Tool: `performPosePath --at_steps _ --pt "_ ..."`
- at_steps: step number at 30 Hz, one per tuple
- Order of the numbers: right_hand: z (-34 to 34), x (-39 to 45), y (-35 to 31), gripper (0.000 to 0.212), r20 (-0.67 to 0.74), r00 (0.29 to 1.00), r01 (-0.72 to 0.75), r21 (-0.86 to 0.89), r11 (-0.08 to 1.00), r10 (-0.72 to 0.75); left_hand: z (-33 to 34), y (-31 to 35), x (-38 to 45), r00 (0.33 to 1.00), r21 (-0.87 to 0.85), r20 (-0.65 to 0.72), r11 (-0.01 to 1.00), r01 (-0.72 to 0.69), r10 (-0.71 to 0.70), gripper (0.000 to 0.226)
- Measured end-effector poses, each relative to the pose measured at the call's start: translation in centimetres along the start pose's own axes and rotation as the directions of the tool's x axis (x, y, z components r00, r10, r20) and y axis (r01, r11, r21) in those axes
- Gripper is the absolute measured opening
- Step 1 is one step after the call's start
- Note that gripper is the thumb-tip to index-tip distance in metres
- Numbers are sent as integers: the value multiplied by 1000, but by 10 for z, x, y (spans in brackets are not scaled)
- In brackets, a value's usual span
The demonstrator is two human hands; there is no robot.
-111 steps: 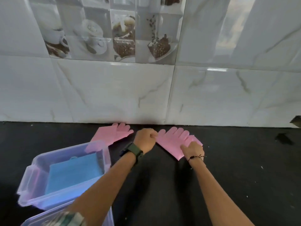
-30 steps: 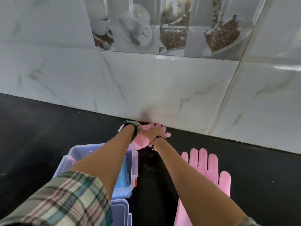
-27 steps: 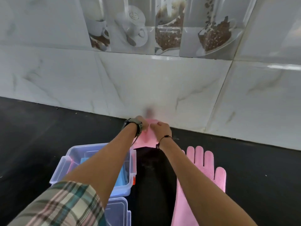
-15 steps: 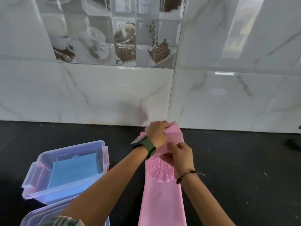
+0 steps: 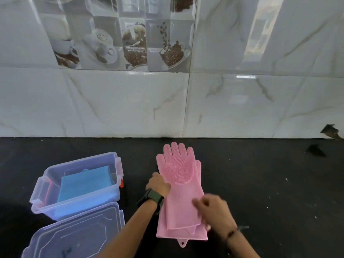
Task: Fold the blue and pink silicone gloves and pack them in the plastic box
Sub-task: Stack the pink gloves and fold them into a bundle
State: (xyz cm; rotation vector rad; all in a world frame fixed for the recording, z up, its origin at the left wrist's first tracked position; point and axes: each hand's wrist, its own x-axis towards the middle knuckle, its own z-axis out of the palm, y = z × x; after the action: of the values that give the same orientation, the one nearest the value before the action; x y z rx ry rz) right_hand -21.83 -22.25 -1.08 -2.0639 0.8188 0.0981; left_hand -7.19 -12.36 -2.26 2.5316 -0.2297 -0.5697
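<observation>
Two pink silicone gloves (image 5: 178,185) lie stacked flat on the black counter, fingers pointing at the wall, the upper one showing its bristled palm. My left hand (image 5: 158,186), with a green watch on the wrist, rests against the left edge of the stack. My right hand (image 5: 214,208) lies blurred over the right edge near the cuffs, fingers loosely spread. The clear plastic box (image 5: 46,200) stands to the left, open, with the folded blue gloves (image 5: 83,185) inside.
The box's clear lid (image 5: 74,235) lies flat in front of the box at the lower left. A white marble-tiled wall (image 5: 130,105) rises at the back of the black counter (image 5: 270,192). Small dark debris (image 5: 316,150) sits at the far right.
The second pink glove was fetched from near the wall, held up in both hands, and now lies flat on top of the first. Both hands have dropped to the stack's sides.
</observation>
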Motion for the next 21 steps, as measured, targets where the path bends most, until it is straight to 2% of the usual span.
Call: performPosePath --at_steps 1,2,4,6,8,11,12,13,15,17,18,19,21 --pt "-2 11 -1 26 -155 987 42 -63 997 -51 0 2 0 1000 0 -16 1000 12 -12 37" --pt "-4 21 -3 25 -222 973 34 -123 992 -61 0 4 1 1000 17 -28 1000 11 -11 35" --pt "-1 38 -6 26 -179 984 -17 -196 981 -18 0 7 1 1000 65 -25 998 3 -2 33" --pt "3 51 -8 20 -173 985 -39 -162 986 11 1 8 1 999 91 -44 996 -13 17 34" --pt "1 57 -16 25 -211 977 7 -87 996 -25 0 8 1 987 114 -132 991 -73 88 33" --pt "-16 58 -40 12 -239 969 88 104 991 -61 -5 17 0 901 117 -299 949 -293 315 30" --pt "-25 56 -50 16 -248 964 129 124 984 -95 -8 25 -2 874 65 -313 927 -370 371 29" --pt "-31 54 -61 21 -246 958 178 103 979 -148 -13 34 -3 867 -14 -289 904 -427 405 32" --pt "-37 48 -82 24 -196 937 287 -34 957 -288 -22 49 -2 894 -241 -68 863 -445 442 49" --pt "-32 38 -98 24 -82 912 374 -236 897 -402 -35 63 1 900 -531 178 809 -253 398 56" --pt "-25 33 -101 24 -34 899 405 -314 858 -437 -39 65 8 904 -571 247 806 -156 350 59" --pt "-18 28 -102 24 6 891 426 -354 833 -453 -42 66 15 911 -521 295 848 -99 288 60" --pt "-5 22 -98 28 58 890 437 -391 810 -452 -47 70 23 922 -195 313 966 -171 226 54"
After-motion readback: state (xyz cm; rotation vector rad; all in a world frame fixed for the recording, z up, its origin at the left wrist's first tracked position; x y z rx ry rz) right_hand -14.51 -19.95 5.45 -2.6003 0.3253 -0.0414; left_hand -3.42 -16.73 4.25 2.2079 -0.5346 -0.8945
